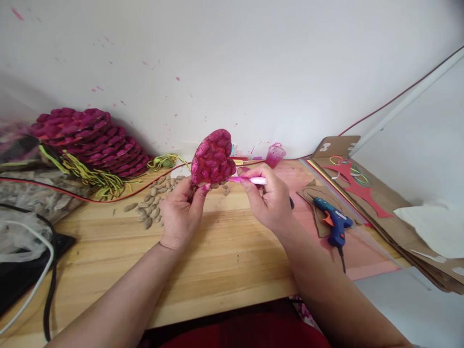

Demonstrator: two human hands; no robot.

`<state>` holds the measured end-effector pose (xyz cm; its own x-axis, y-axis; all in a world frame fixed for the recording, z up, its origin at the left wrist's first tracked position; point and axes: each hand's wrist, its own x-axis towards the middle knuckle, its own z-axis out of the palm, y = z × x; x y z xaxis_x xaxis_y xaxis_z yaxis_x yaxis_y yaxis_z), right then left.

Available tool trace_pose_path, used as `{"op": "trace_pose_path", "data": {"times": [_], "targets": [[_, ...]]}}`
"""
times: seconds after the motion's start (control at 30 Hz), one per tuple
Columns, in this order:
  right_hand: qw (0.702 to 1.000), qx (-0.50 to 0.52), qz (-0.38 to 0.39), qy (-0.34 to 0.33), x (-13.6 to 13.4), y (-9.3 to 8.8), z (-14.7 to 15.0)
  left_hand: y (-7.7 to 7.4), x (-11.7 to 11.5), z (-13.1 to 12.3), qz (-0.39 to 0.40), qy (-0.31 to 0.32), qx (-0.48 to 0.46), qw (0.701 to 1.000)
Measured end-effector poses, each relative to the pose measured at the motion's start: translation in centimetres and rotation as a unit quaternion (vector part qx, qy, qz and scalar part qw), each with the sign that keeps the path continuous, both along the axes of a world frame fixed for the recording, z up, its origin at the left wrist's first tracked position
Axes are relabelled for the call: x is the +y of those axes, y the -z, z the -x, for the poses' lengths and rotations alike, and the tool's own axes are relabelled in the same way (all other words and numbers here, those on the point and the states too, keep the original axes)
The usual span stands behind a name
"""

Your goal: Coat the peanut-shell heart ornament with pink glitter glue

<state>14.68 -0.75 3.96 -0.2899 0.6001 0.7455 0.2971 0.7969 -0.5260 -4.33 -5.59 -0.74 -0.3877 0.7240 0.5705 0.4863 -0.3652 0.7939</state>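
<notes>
My left hand (183, 210) grips a heart-shaped piece (213, 158) by its lower edge, holding it up above the table. Its face is covered with peanuts coloured magenta. Between the thumb and fingers of my right hand (267, 195) is a slim paintbrush (258, 180) with a white and pink handle. The brush's pink end points left and reaches the lower right edge of the heart; whether it touches cannot be made out. Behind my right hand stands a clear plastic cup (276, 153) stained with magenta liquid. Loose peanuts (154, 198) lie beside my left hand.
Stacked magenta peanut pieces (90, 140) with yellow-green strings (90, 176) stand at the left by the wall. A red and black cable (119, 195) crosses there. On the right lie a blue glue gun (335, 220), cardboard (377, 188) and a red cut-out (362, 191).
</notes>
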Motion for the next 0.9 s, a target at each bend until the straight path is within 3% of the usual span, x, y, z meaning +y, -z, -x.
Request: {"op": "trace_pose_path", "data": {"times": [0.63,0.9], "targets": [[0.998,0.016,0.056,-0.002,-0.12,-0.23,0.1,0.15,0.07,0.1,0.014,0.003,-0.004,1.0],[0.999,0.003,-0.004,-0.034,-0.01,0.08,0.1,0.18,0.23,0.21,0.022,0.008,-0.03,0.999]]}}
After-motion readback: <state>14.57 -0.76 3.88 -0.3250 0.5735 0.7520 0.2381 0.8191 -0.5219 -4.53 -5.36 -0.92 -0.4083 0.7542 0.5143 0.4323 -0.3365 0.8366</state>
